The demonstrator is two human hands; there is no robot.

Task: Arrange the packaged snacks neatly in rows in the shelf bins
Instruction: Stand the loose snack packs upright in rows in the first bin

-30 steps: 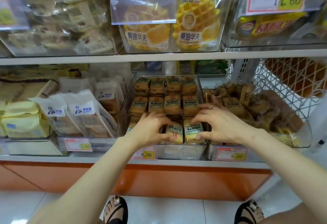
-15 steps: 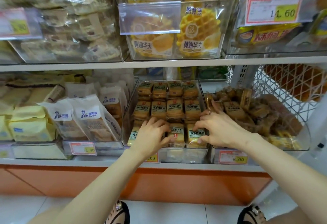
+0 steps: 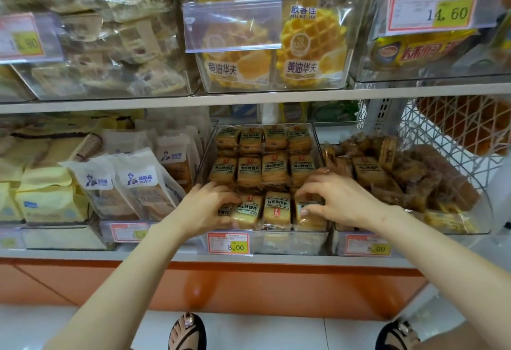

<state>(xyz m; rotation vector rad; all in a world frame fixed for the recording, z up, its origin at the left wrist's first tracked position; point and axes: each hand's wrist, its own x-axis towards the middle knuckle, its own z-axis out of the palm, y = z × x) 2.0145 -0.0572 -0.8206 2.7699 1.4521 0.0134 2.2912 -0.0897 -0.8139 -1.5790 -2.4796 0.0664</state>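
Observation:
A clear shelf bin on the lower shelf holds snack packs, golden cakes with dark green labels, lying in neat rows. Both hands reach into its front row. My left hand curls over the front-left pack, which it mostly hides. My right hand grips the front-right pack with fingertips and thumb. Two front-row packs lie uncovered between the hands.
To the right, another bin holds jumbled brown packs. White bread bags and yellow packs fill the bins to the left. A waffle bin sits on the shelf above. White wire mesh stands at the right. Price tags line the shelf edge.
My left hand has slid left along the front row, uncovering another pack. My right hand has stayed on the front-right pack. The view has tilted slightly upward.

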